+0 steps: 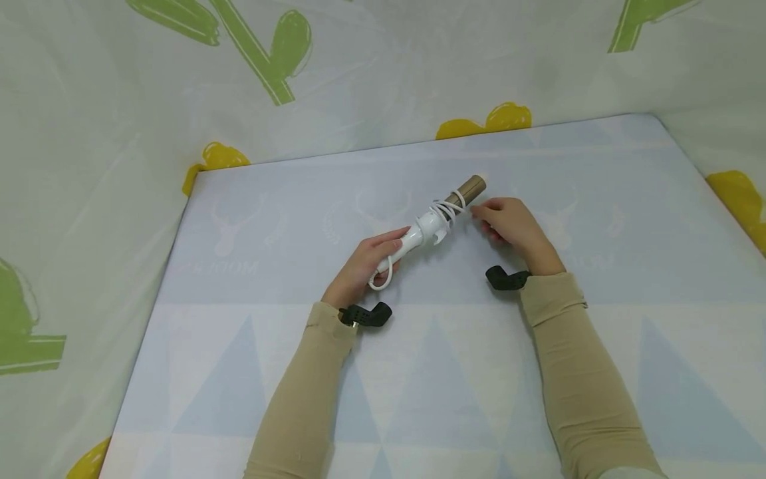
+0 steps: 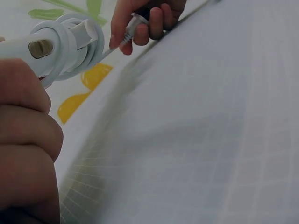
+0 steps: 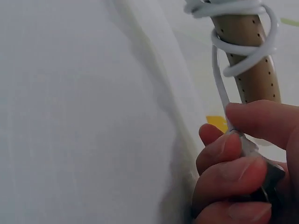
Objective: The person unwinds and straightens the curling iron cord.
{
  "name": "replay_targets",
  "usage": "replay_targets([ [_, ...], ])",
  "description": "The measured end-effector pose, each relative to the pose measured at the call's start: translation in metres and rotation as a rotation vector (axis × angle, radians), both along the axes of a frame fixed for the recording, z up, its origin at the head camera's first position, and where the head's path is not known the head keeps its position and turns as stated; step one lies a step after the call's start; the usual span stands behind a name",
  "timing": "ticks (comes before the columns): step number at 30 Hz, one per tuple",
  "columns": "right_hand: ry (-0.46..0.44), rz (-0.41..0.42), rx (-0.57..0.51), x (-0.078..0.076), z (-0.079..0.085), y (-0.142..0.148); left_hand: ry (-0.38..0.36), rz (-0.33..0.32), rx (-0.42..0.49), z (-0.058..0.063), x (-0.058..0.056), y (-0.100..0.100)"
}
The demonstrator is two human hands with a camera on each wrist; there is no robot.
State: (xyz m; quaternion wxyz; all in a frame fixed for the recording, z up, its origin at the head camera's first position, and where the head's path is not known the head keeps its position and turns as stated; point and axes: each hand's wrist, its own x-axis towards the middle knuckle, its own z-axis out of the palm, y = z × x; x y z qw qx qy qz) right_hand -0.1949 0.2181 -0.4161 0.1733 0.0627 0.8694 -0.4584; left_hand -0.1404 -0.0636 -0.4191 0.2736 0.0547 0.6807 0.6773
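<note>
My left hand [image 1: 366,263] grips the white handle of a curling iron [image 1: 413,239], tilted up and to the right over the table. Its gold-brown barrel [image 3: 256,84] is dotted with small holes. White cord [image 1: 444,211] is wound in several loops around the barrel and the handle's upper end, and a cord loop hangs below the left hand. Beside the barrel, my right hand [image 1: 509,223] pinches the cord's plug [image 2: 135,25], which has a white strain relief and a dark body partly hidden by the fingers. A short stretch of cord runs from it to the coils.
A table [image 1: 239,199] with a pale blue and white patterned cover lies under both hands. Around it hangs a light curtain [image 1: 371,73] printed with green and yellow shapes. Black wrist cameras [image 1: 371,315] sit on both wrists, at the ends of beige sleeves [image 1: 299,399].
</note>
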Motion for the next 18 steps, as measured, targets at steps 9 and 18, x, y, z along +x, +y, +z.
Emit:
replay_targets([
  [9, 0.021, 0.0, -0.036, 0.0, 0.003, 0.014, 0.02, -0.043, -0.046, 0.016, 0.005, 0.003],
  [18, 0.088, -0.134, -0.063, 0.001, -0.001, 0.023, 0.039, -0.063, -0.079, -0.01, -0.003, 0.001],
])
